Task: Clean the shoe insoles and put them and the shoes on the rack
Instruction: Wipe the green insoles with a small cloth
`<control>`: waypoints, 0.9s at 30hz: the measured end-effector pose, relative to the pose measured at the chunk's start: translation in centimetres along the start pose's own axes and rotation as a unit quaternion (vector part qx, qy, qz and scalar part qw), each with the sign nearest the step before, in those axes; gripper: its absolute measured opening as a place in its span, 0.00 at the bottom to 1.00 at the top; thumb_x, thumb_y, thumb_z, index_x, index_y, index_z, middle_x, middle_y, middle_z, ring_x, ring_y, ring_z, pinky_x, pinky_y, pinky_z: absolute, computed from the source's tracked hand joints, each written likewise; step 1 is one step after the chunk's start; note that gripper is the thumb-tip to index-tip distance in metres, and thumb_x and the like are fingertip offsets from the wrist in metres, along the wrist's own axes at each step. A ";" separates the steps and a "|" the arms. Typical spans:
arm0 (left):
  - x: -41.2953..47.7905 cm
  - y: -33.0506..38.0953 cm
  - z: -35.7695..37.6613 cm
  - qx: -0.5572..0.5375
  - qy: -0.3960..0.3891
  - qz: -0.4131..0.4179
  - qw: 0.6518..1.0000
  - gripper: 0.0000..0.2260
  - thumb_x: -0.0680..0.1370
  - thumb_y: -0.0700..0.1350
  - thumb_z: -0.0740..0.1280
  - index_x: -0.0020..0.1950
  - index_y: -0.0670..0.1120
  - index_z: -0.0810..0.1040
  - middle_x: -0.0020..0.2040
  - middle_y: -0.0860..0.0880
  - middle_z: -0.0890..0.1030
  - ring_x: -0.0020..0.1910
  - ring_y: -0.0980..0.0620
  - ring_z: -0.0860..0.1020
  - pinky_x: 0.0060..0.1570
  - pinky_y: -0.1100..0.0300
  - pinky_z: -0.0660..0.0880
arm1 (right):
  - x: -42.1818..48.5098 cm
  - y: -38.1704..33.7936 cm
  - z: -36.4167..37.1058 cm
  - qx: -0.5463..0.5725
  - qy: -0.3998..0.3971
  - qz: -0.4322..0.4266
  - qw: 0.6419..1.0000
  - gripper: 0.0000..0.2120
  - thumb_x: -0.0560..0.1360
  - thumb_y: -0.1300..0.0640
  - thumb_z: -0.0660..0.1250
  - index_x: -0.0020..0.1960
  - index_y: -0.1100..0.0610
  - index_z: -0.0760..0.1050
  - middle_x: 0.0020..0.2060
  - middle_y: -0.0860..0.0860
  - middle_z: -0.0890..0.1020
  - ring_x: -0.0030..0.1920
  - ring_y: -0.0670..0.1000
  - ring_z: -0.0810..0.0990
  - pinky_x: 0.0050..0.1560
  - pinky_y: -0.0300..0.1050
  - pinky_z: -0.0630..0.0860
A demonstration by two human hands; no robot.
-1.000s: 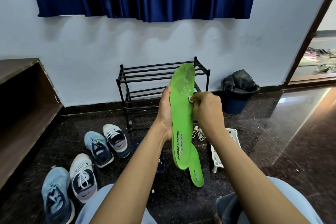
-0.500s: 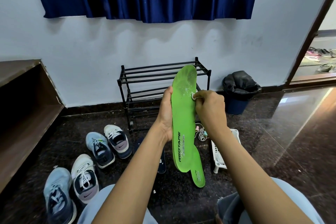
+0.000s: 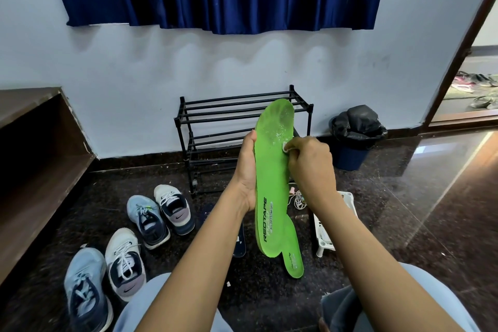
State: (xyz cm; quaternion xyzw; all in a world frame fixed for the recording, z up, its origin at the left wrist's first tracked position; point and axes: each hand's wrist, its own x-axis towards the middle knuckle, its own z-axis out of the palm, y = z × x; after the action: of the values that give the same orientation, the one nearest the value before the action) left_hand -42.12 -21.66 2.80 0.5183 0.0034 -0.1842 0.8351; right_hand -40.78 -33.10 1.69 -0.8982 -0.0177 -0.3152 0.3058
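Note:
My left hand [image 3: 246, 170] grips a bright green insole [image 3: 272, 183] upright by its left edge, toe end up. White specks dot its upper part. My right hand [image 3: 310, 167] pinches a small white wipe [image 3: 284, 146] against the insole's right edge. A second green insole [image 3: 293, 259] lies on the floor below it. The black metal shoe rack [image 3: 229, 127] stands against the wall behind, with nothing on its shelves. Several sneakers lie on the floor at left: a white-navy one [image 3: 173, 209], a light blue one [image 3: 147, 221], another white one [image 3: 125, 261] and another blue one [image 3: 86, 288].
A white plastic basket [image 3: 324, 234] stands on the dark polished floor at right. A dark insole [image 3: 239, 242] lies under my left forearm. A blue bin with a black bag [image 3: 354, 137] is right of the rack. A wooden bench [image 3: 32, 148] runs along the left. My knees are at the bottom.
My right hand with the wipe has slid slightly up and along the insole's right edge. The left hand keeps its hold on the insole.

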 end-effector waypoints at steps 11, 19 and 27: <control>0.1 -0.1 -0.1 -0.007 -0.004 -0.001 1.000 0.30 0.78 0.66 0.50 0.42 0.45 0.81 0.34 0.45 0.81 0.28 0.48 0.77 0.34 0.58 0.71 | 0.0 -0.3 0.5 0.015 0.023 -0.022 0.999 0.10 0.70 0.69 0.65 0.44 0.60 0.83 0.40 0.58 0.83 0.39 0.60 0.80 0.41 0.49 0.77; 0.3 -0.7 0.4 -0.023 0.018 -0.004 1.000 0.28 0.78 0.65 0.50 0.46 0.46 0.80 0.37 0.45 0.80 0.33 0.48 0.76 0.36 0.58 0.70 | -0.4 -0.7 0.6 0.010 -0.061 -0.009 0.998 0.13 0.70 0.68 0.61 0.44 0.56 0.82 0.43 0.57 0.83 0.43 0.60 0.79 0.45 0.51 0.77; 0.7 -0.8 0.4 -0.017 0.029 -0.007 0.999 0.29 0.79 0.65 0.49 0.46 0.47 0.82 0.35 0.45 0.82 0.33 0.48 0.79 0.37 0.59 0.72 | -0.8 -0.9 0.6 0.012 -0.059 -0.023 0.998 0.10 0.72 0.66 0.64 0.45 0.57 0.83 0.41 0.57 0.83 0.42 0.60 0.80 0.45 0.50 0.76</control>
State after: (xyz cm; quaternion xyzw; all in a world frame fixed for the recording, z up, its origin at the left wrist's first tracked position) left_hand -41.84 -22.49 2.13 0.5094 0.0343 -0.1754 0.8418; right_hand -41.33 -31.91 1.38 -0.9109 -0.0601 -0.2686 0.3075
